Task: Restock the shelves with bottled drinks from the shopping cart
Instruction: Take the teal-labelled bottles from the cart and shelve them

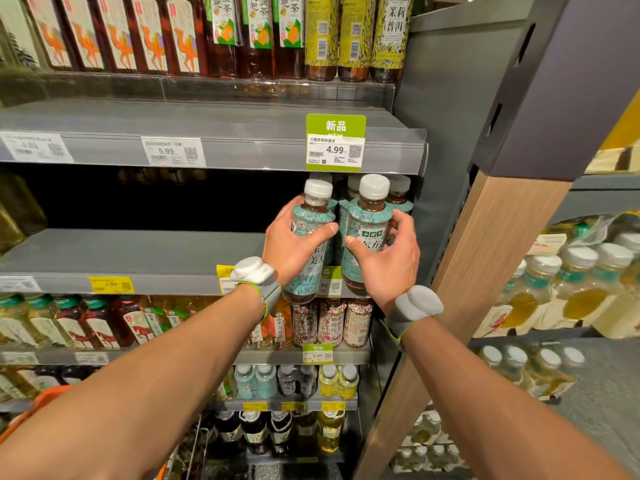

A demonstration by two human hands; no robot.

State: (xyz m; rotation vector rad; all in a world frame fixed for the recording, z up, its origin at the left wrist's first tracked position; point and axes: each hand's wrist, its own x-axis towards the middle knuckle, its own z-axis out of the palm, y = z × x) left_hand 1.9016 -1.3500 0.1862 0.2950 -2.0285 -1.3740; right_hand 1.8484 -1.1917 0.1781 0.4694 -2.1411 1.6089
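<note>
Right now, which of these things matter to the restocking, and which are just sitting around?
Part of the job: left hand gripping the left teal bottle; right hand gripping the right teal bottle; the middle shelf.
Just there: camel-label bottles above; 4.99 price tag; drinks on the right-hand rack.

back-row bottles (400, 192) are mostly hidden behind the two held bottles (367, 225), far-left price tag (34, 147) is too blurry to read, and the orange cart (52, 393) is mostly behind the left forearm (156, 375)
</note>
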